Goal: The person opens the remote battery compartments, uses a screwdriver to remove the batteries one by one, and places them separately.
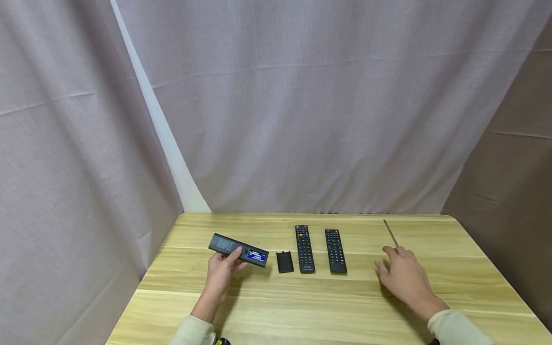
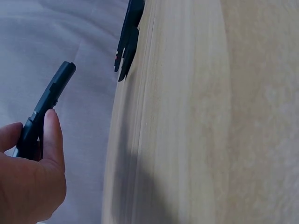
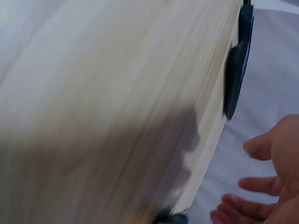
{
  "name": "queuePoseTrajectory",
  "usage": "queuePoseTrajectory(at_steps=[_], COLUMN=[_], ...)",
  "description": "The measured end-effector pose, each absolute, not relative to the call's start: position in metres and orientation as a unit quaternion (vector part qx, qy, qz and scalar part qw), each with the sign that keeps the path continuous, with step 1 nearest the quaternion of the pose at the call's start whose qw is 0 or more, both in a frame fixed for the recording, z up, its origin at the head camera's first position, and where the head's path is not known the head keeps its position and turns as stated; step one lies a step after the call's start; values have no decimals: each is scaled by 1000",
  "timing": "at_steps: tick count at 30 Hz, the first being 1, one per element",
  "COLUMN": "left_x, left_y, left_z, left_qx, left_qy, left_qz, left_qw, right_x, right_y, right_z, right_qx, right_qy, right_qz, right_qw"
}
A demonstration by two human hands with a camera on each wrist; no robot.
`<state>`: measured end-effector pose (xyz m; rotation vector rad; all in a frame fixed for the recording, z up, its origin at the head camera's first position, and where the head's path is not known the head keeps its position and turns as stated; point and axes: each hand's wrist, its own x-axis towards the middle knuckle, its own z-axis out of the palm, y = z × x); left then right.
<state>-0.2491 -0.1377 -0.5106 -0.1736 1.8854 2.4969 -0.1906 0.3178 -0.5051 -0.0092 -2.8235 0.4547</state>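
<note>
In the head view, my left hand (image 1: 222,273) grips a black remote (image 1: 228,245), its back turned up and a blue battery (image 1: 256,256) showing in the uncovered compartment. The left wrist view has the same remote (image 2: 46,100) between thumb and fingers of my left hand (image 2: 35,182). A black battery cover (image 1: 284,262) lies on the table to its right. My right hand (image 1: 407,278) is beside the near end of a thin metal rod (image 1: 390,233). Seen from the right wrist, the fingers of my right hand (image 3: 275,182) are apart and hold nothing visible; whether they touch the rod I cannot tell.
Two black remotes, one (image 1: 304,249) near the cover and another (image 1: 335,251) to its right, lie buttons up on the wooden table (image 1: 293,311). Grey curtains (image 1: 323,120) hang behind the table and at both sides. A dark object (image 3: 172,217) shows at the right wrist view's bottom edge.
</note>
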Motion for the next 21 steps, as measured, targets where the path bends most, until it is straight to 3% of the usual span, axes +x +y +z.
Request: queuePoseTrajectory(at_steps=[11,21], left_x=[-248,-245], left_y=[-139,-138], left_z=[-509,-505], left_qx=[-53,-59], left_qy=[599,607], left_qz=[799,792], left_qw=[2,5], right_x=[-198,-207], right_y=[366,383], right_z=[-509,-508], right_qx=[-94,-94], right_qy=[-984,-979], right_qz=[150,171], right_qw=[-1,-59])
